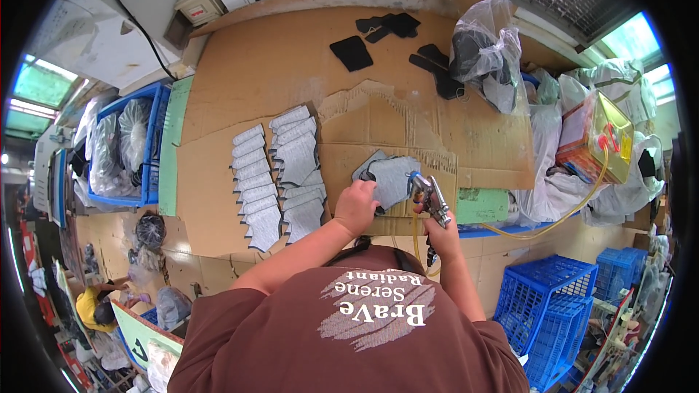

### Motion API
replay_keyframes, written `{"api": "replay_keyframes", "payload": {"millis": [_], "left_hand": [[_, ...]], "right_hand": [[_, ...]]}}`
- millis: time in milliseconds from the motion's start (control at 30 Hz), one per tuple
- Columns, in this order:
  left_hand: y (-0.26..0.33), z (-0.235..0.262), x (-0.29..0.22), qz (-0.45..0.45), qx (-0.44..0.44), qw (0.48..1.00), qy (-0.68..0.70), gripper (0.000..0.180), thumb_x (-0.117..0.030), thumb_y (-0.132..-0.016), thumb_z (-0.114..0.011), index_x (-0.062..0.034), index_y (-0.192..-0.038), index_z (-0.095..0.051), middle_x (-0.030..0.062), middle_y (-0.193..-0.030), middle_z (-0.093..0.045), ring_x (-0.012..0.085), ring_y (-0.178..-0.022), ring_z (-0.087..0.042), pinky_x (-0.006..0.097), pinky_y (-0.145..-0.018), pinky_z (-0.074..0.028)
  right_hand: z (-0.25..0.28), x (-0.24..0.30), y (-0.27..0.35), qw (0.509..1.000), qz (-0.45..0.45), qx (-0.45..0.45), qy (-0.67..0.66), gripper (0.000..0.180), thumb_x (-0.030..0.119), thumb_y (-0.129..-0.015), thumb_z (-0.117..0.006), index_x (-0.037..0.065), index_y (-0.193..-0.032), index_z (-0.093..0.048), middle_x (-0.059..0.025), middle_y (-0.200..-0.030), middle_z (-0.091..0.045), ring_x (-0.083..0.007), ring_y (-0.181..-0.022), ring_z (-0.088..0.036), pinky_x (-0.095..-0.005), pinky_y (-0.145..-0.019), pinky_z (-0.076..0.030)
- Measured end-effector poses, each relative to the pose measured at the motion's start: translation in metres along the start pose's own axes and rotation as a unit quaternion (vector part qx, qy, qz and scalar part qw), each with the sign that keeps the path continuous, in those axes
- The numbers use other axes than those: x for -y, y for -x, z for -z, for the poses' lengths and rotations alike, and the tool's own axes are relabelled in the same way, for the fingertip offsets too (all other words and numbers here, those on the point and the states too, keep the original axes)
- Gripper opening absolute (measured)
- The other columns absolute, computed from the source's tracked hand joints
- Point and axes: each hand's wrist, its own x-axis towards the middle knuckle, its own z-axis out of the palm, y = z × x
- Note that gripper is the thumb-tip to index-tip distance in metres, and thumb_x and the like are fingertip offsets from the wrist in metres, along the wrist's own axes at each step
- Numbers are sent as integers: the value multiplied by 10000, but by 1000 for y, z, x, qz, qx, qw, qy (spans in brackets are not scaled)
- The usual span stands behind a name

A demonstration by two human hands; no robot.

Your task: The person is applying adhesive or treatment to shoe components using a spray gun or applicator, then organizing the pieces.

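Note:
My right hand is wrapped round the handle of a metal spray gun, whose blue-tipped nozzle points at a grey fabric piece. That piece has a dark edge and lies on the cardboard in front of me, on top of other grey pieces. With its fingers closed at the left edge of the piece, my left hand holds it; the fingertips are partly hidden. To the left, two overlapping columns of similar grey pieces are laid out, the nearer column end close to my left forearm.
Black cut pieces and a clear bag of dark material lie at the back. A yellow hose runs right to a square can. Blue crates stand at lower right; another blue crate is left. A person sits far left.

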Motion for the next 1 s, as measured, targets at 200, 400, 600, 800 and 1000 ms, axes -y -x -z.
{"api": "replay_keyframes", "payload": {"millis": [200,400,600,800,1000], "left_hand": [[-10,21,-6,224,23,950,216,443,-26,-685,-671,29,-1089,-499,91,-829,-599,140,-669,-579,270,-609,-479],[-4,26,27,400,108,725,550,259,-39,-785,-605,25,-1027,-538,51,-874,-596,135,-712,-573,254,-636,-470],[20,44,83,377,-7,770,515,186,-52,-820,-549,34,-981,-581,60,-859,-608,112,-719,-570,238,-620,-467],[33,75,121,393,-51,832,388,243,-27,-801,-563,76,-1021,-573,85,-877,-617,116,-714,-574,241,-601,-481],[35,79,132,426,-70,819,378,288,-34,-787,-597,90,-1042,-549,90,-879,-612,120,-713,-579,221,-586,-474]], "right_hand": [[7,4,0,1000,-11,8,1,335,1,-712,-461,37,-1029,-562,-5,-856,-594,-49,-599,-464,-205,-526,-399],[8,2,-3,999,-29,13,-23,341,1,-709,-466,50,-1031,-568,1,-860,-597,-44,-581,-452,-204,-511,-387],[-4,7,-3,1000,-23,2,-9,349,-6,-702,-455,37,-1024,-580,-6,-839,-605,-42,-539,-447,-201,-489,-384],[-19,11,0,999,-44,-6,11,330,10,-704,-462,48,-1007,-589,12,-812,-592,-47,-550,-453,-213,-499,-392],[-27,7,-2,998,-54,-8,31,358,8,-705,-455,46,-1037,-585,-2,-850,-612,-44,-553,-460,-214,-501,-398]]}}
